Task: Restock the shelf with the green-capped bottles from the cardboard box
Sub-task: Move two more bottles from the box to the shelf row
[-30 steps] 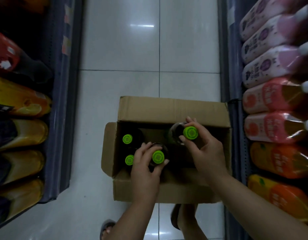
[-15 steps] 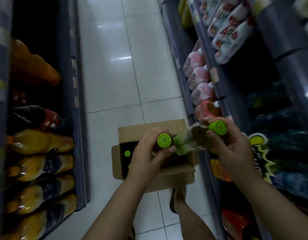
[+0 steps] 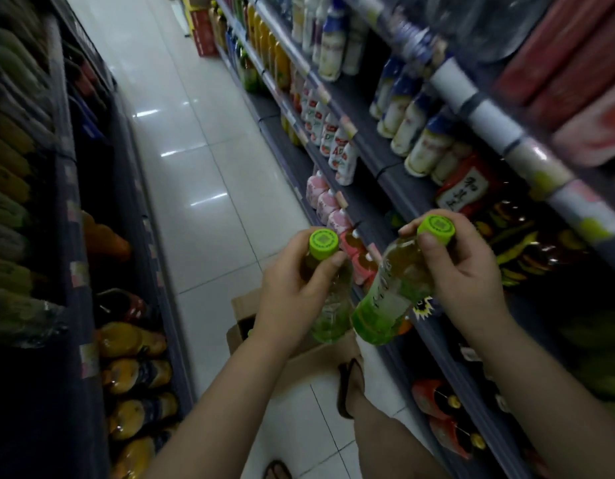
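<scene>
Now left hand (image 3: 289, 288) fingers clench one green-capped clear plastic tea bottle (image 3: 328, 299) by its neck. Right hand (image 3: 468, 274) fingers clench a second green-capped bottle (image 3: 390, 295) likewise, above the brown cardboard box (image 3: 316, 361).

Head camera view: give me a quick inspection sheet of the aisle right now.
Surface: white tiled floor, glossy, bare along the aisle.
Job's things: two green-capped bottles, left bottle and right bottle, both lifted; cardboard box open on the floor below.
Clutter: nothing seen.
Grippers: left hand and right hand each grip a bottle at the neck.
Cables: nothing seen.
Surroundings: stocked drink shelves on both sides.
</scene>
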The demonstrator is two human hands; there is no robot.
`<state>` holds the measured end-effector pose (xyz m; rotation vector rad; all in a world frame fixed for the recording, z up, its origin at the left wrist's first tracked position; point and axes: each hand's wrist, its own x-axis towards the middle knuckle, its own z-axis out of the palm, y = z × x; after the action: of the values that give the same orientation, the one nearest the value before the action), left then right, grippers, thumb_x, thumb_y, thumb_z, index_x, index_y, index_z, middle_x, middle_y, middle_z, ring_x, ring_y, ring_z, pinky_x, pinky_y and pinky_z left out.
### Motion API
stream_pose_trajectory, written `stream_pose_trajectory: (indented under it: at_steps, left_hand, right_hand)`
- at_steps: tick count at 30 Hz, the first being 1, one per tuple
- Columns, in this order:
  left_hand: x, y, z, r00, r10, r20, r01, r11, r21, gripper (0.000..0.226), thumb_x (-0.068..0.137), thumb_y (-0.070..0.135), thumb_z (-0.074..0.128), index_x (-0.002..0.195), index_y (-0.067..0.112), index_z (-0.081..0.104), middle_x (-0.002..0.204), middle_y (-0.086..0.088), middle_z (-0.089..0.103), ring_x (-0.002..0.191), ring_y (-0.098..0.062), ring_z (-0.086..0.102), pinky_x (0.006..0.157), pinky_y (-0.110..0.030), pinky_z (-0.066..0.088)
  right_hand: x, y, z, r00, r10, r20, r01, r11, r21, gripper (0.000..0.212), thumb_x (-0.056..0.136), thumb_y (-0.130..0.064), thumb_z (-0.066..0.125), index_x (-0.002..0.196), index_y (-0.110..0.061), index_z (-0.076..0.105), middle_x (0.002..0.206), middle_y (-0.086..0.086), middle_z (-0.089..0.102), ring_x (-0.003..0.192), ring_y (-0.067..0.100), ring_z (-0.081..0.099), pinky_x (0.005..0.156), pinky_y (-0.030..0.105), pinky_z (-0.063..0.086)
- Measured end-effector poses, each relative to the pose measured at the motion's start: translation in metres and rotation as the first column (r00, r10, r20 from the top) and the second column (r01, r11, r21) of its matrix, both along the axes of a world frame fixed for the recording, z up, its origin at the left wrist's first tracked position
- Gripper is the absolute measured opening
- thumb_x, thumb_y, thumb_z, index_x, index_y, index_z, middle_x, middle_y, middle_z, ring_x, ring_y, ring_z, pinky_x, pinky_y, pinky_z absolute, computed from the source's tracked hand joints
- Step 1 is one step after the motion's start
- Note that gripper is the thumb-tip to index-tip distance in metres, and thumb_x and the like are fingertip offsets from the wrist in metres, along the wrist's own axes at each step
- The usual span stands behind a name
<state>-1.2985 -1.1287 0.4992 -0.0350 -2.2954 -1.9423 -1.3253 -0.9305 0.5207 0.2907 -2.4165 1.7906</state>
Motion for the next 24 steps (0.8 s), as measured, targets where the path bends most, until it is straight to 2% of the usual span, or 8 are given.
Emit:
stream_pose_trajectory:
  at_steps: [3, 7, 10, 12, 16, 19, 22, 24]
  left_hand:
    - [0.015, 0.009, 0.04, 0.995, -0.057, -0.078, 0.057, 0.998, -0.013, 0.03, 0.088, 0.04, 0.054, 0.106, 0.019, 0.064, 0.098, 0.006, 0.069, 0.093, -0.008, 0.064, 0.08, -0.039, 0.055]
    - [0.038, 0.025, 0.087, 0.975, -0.143, -0.168, 0.144, 0.99, -0.005, 0.031, 0.09, 0.04, 0.053, 0.103, 0.014, 0.064, 0.096, 0.001, 0.068, 0.092, -0.013, 0.064, 0.08, -0.038, 0.054]
    - [0.058, 0.038, 0.114, 0.948, -0.255, -0.191, 0.258, 0.966, -0.007, 0.033, 0.092, 0.044, 0.051, 0.105, 0.017, 0.064, 0.1, 0.0, 0.068, 0.095, -0.018, 0.065, 0.082, -0.05, 0.054]
    - [0.072, 0.05, 0.13, 0.923, -0.332, -0.196, 0.336, 0.942, -0.012, 0.031, 0.093, 0.044, 0.049, 0.103, 0.019, 0.064, 0.1, 0.005, 0.069, 0.095, -0.014, 0.064, 0.083, -0.049, 0.054]
    - [0.096, 0.085, 0.157, 0.836, -0.493, -0.243, 0.499, 0.866, -0.041, 0.021, 0.096, 0.041, 0.047, 0.1, 0.027, 0.062, 0.096, 0.007, 0.069, 0.094, -0.013, 0.064, 0.084, -0.039, 0.052]
    - [0.112, 0.114, 0.173, 0.757, -0.595, -0.271, 0.599, 0.797, -0.077, 0.016, 0.098, 0.037, 0.047, 0.1, 0.029, 0.06, 0.091, 0.02, 0.067, 0.09, -0.002, 0.063, 0.08, -0.023, 0.049]
    - [0.126, 0.141, 0.187, 0.689, -0.665, -0.289, 0.681, 0.73, -0.055, 0.018, 0.099, 0.033, 0.046, 0.099, 0.029, 0.063, 0.095, 0.015, 0.067, 0.095, -0.005, 0.062, 0.085, -0.023, 0.048]
    - [0.134, 0.159, 0.195, 0.653, -0.7, -0.289, 0.728, 0.685, -0.016, 0.023, 0.097, 0.037, 0.045, 0.103, 0.025, 0.063, 0.099, 0.007, 0.068, 0.099, -0.012, 0.063, 0.089, -0.032, 0.05]
  right_hand:
    - [0.029, 0.006, 0.039, 0.996, -0.07, -0.062, 0.071, 0.997, 0.008, 0.032, 0.089, -0.043, 0.052, 0.095, -0.014, 0.062, 0.088, -0.006, 0.064, 0.085, 0.0, 0.06, 0.073, 0.014, 0.048]
    - [0.073, 0.019, 0.083, 0.981, -0.134, -0.142, 0.138, 0.99, 0.017, 0.032, 0.089, -0.042, 0.056, 0.094, -0.011, 0.063, 0.089, 0.008, 0.065, 0.087, 0.018, 0.062, 0.076, 0.03, 0.051]
    - [0.111, 0.032, 0.109, 0.953, -0.242, -0.183, 0.242, 0.97, -0.024, 0.023, 0.086, -0.045, 0.06, 0.091, -0.023, 0.065, 0.086, -0.006, 0.067, 0.083, 0.009, 0.062, 0.075, 0.026, 0.05]
    - [0.138, 0.042, 0.122, 0.925, -0.319, -0.206, 0.314, 0.948, -0.057, 0.017, 0.084, -0.045, 0.063, 0.087, -0.029, 0.065, 0.083, -0.009, 0.067, 0.081, 0.003, 0.062, 0.073, 0.021, 0.05]
    - [0.193, 0.059, 0.143, 0.857, -0.475, -0.201, 0.455, 0.879, -0.139, 0.018, 0.082, -0.044, 0.065, 0.088, -0.026, 0.066, 0.084, -0.003, 0.068, 0.081, 0.007, 0.063, 0.073, 0.029, 0.052]
    - [0.228, 0.072, 0.159, 0.798, -0.557, -0.23, 0.538, 0.831, -0.145, 0.02, 0.082, -0.042, 0.065, 0.089, -0.023, 0.065, 0.081, -0.006, 0.066, 0.08, 0.005, 0.062, 0.071, 0.022, 0.05]
    - [0.258, 0.091, 0.176, 0.734, -0.632, -0.247, 0.62, 0.773, -0.136, 0.018, 0.083, -0.042, 0.065, 0.089, -0.024, 0.065, 0.082, -0.015, 0.063, 0.081, 0.003, 0.061, 0.071, 0.02, 0.047]
    - [0.275, 0.105, 0.184, 0.697, -0.67, -0.254, 0.663, 0.738, -0.127, 0.019, 0.085, -0.039, 0.065, 0.091, -0.022, 0.065, 0.084, -0.013, 0.064, 0.083, 0.006, 0.061, 0.073, 0.022, 0.048]
